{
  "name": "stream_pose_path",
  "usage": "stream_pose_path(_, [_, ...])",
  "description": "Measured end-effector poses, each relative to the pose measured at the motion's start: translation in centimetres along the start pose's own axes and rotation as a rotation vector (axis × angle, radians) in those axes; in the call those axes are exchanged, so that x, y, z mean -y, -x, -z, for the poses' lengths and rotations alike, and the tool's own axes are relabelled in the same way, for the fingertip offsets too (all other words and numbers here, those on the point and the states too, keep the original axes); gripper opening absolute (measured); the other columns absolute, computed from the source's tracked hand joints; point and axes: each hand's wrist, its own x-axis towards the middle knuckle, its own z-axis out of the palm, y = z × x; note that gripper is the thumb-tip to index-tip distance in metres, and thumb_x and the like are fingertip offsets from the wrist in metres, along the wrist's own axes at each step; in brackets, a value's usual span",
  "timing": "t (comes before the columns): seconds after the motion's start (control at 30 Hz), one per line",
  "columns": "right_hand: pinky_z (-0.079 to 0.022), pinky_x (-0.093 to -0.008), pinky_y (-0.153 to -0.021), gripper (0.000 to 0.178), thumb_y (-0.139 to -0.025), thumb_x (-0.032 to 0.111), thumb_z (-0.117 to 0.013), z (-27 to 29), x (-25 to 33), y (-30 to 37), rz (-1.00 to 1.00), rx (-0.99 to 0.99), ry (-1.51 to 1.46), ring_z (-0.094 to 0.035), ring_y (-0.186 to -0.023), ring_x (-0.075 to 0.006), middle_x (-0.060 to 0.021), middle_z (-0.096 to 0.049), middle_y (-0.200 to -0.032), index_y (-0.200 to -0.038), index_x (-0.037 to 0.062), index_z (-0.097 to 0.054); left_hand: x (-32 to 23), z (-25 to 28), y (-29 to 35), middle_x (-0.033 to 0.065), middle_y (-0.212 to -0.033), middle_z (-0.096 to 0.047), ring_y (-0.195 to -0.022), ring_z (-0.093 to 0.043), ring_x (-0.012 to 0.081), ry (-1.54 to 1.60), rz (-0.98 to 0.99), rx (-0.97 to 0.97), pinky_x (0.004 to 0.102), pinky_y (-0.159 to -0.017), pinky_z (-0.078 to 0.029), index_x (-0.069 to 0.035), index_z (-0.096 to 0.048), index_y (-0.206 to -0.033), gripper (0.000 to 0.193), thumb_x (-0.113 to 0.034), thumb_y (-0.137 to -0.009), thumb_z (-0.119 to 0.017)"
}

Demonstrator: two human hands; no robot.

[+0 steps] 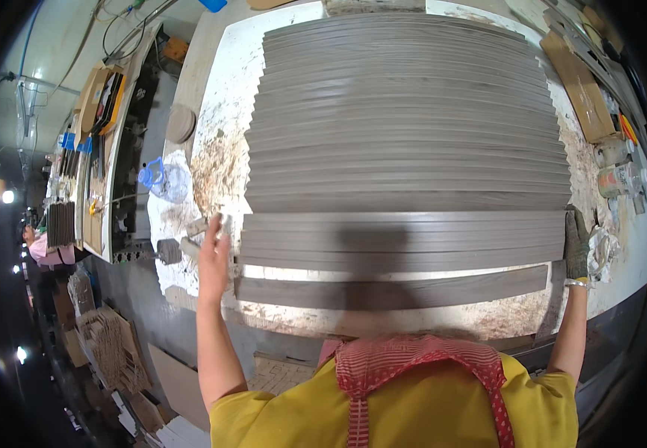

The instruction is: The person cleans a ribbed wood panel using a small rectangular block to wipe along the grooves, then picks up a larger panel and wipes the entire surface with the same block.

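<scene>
Long grey wood-look strips [405,119] lie side by side in a wide block on the white worktable [517,322]. Nearer to me is a smaller, evenly aligned group of the same strips [301,239]. A single strip [458,290] lies apart along the front, with a gap of white table between. My bare left hand [214,257] is beside the left ends of the smaller group, fingers stretched out and apart from one another. At the right ends, my right hand [577,246] in a dark glove lies with straight fingers against the group. Neither hand is wrapped round anything.
A clear jug with a blue handle [168,181] and a round disc [181,123] sit left of the strips. Along the right edge are a cardboard piece [581,89], a jar [616,181] and crumpled wrap [602,254]. Another person [51,248] is far left.
</scene>
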Motion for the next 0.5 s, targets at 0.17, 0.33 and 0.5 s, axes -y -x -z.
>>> stream_pose_path(0.17, [-0.036,-0.0328,-0.106,0.045,-0.099,0.03,-0.053,-1.3,1.3,-0.4,-0.039,-0.121,-0.04,-0.05,-0.124,-0.0215,-0.0135,-0.056,-0.133,-0.131,-0.0021,-0.053,5.2,2.6,3.5,0.0135,-0.138,-0.051,-0.13,-0.045,0.0233,0.057,0.071,-0.176,0.0344,-0.108,-0.032,-0.003,-0.045,-0.14,0.049,-0.033,-0.102,-0.043])
stream_pose_path(0.33, [-0.036,-0.0328,-0.106,0.045,-0.099,0.031,-0.054,-1.1,-0.3,-0.8,-0.008,-0.107,-0.199,-0.051,-0.123,-0.0212,-0.0127,-0.058,-0.13,-0.13,-0.0013,-0.055,4.8,-3.2,3.9,0.0162,-0.148,-0.039,-0.135,-0.04,0.0311,0.243,-0.039,-0.208,0.0368,-0.111,-0.031,-0.002,-0.031,-0.147,0.053,-0.027,-0.102,-0.042])
stream_pose_path(0.5, [-0.039,-0.0308,-0.103,0.042,-0.097,0.029,-0.055,-0.4,2.0,0.6,-0.067,-0.133,-0.139,-0.053,-0.119,-0.0201,-0.013,-0.06,-0.127,-0.129,0.0005,-0.057,-0.5,-6.0,-0.2,0.0209,-0.125,-0.059,-0.114,-0.057,0.0223,0.013,0.166,-0.093,0.0316,-0.096,-0.043,0.002,-0.044,-0.139,0.051,-0.024,-0.097,-0.055])
